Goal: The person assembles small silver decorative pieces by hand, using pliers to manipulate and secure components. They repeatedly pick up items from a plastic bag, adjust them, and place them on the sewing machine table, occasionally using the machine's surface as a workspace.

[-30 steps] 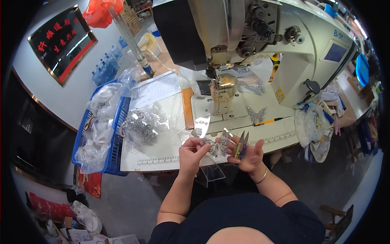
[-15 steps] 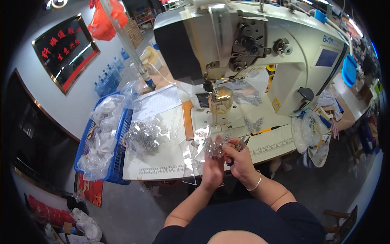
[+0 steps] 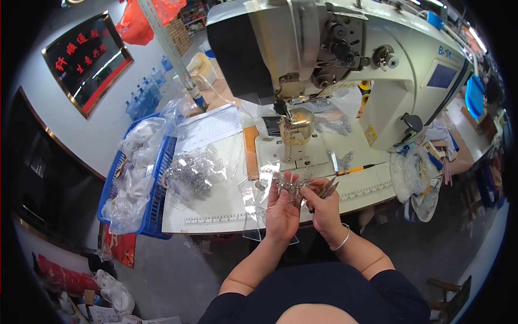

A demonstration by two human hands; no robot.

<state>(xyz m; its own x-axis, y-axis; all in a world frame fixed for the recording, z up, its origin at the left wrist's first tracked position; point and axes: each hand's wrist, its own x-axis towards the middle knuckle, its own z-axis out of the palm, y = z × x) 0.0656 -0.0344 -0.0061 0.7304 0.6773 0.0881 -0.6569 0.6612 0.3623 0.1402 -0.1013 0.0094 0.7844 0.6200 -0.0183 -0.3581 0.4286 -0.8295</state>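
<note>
Scissors (image 3: 329,189) jut toward two o'clock from the right hand (image 3: 325,211), whose fingers are closed around the handles and hide most of them, while its thumb meets the near edge of a winged trim (image 3: 292,186). That trim sits between both hands, just past the table's near edge as seen from above; the left hand (image 3: 283,218) grips it, thumb in front and fingers behind.

Taking the hands as the dial's centre, a bulky sewing machine (image 3: 399,86) blocks twelve to one o'clock. Another silvery wing-shaped piece (image 3: 342,161) lies between one and two, near an orange pen (image 3: 353,169). A glittering, tangled heap (image 3: 197,170) in crinkled clear plastic rests toward ten, and beyond it, at nine, stands a blue slatted basket (image 3: 162,183) stuffed with filmy bags (image 3: 132,189). A flat brown strip (image 3: 250,154) lies before eleven.

The pale, smooth table (image 3: 226,194) carries a printed ruler strip (image 3: 213,220) at eight. Past it come a grey floor (image 3: 178,259), translucent blue bottles (image 3: 143,100) and a glossy framed panel (image 3: 86,62) toward ten.
</note>
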